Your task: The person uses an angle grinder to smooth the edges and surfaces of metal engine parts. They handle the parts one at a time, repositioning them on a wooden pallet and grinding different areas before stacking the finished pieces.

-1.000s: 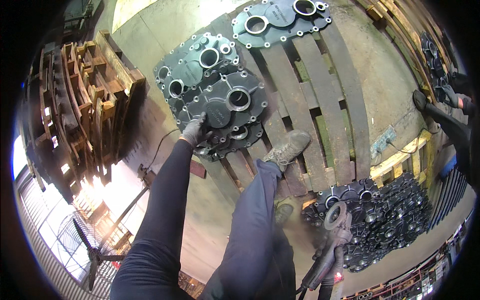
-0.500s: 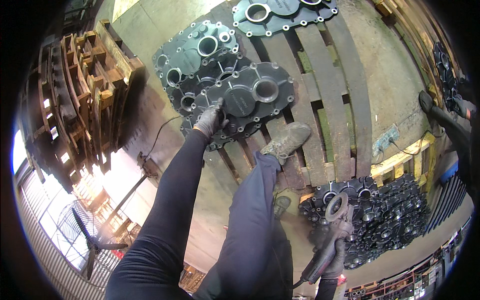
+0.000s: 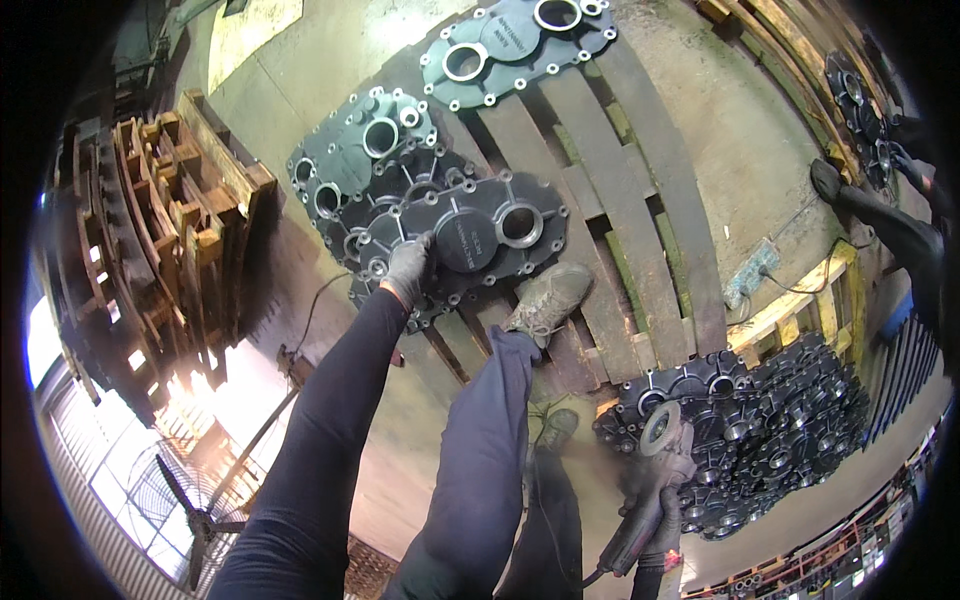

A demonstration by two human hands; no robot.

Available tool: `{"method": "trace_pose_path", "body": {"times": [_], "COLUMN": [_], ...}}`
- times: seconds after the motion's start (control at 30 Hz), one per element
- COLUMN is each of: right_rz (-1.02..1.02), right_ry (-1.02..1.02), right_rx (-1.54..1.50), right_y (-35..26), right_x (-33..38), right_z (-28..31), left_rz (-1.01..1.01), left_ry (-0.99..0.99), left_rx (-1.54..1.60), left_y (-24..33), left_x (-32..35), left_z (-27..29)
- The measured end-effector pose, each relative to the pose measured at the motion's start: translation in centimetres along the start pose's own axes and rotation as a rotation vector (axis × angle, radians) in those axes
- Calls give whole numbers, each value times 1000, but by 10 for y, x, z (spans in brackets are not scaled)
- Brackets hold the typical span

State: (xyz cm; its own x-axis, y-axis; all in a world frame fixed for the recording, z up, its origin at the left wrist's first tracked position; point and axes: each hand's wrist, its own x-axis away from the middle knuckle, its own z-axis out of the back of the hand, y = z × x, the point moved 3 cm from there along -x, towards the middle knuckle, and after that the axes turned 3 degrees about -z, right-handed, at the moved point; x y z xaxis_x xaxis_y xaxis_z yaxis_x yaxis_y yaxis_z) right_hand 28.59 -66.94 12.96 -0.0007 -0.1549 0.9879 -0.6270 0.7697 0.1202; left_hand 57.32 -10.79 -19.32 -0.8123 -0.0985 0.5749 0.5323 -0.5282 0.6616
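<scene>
My left hand [image 3: 408, 268], in a grey glove, is closed on the near left end of a dark cast-metal cover [image 3: 505, 262]. The cover has round bores and bolt holes along its rim. It lies on top of other covers stacked on a wooden pallet, with its right part over the slats. My fingertips are partly hidden. Low at the right, my gloved right hand [image 3: 664, 532] grips the body of an angle grinder [image 3: 634, 530]. The grinder's round disc [image 3: 660, 428] points up, apart from the cover. Whether it spins cannot be told.
My boot [image 3: 552, 300] stands on the pallet [image 3: 650, 270] beside the cover. Another cover [image 3: 512, 45] lies at its far end. Many covers [image 3: 775, 440] are piled at right. Stacked pallets [image 3: 175, 210] and a fan [image 3: 203, 525] stand left. Another person's arm [image 3: 915, 175] shows far right.
My view has shifted and turned, so the pallet and stack appear lower and farther left. The held cover has turned slightly against the stack. The grinder stays low in my right hand.
</scene>
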Motion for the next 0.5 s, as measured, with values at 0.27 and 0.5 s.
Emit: {"method": "trace_pose_path", "body": {"times": [0.27, 0.5], "right_rz": [71, 96], "right_ry": [-39, -45], "right_rx": [-144, -22], "right_y": [21, 14], "right_x": [21, 43], "right_z": [-22, -59], "left_rz": [478, -68], "left_ry": [80, -84], "left_rx": [364, 146], "left_y": [136, 202], "left_x": [19, -47], "left_z": [23, 20]}}
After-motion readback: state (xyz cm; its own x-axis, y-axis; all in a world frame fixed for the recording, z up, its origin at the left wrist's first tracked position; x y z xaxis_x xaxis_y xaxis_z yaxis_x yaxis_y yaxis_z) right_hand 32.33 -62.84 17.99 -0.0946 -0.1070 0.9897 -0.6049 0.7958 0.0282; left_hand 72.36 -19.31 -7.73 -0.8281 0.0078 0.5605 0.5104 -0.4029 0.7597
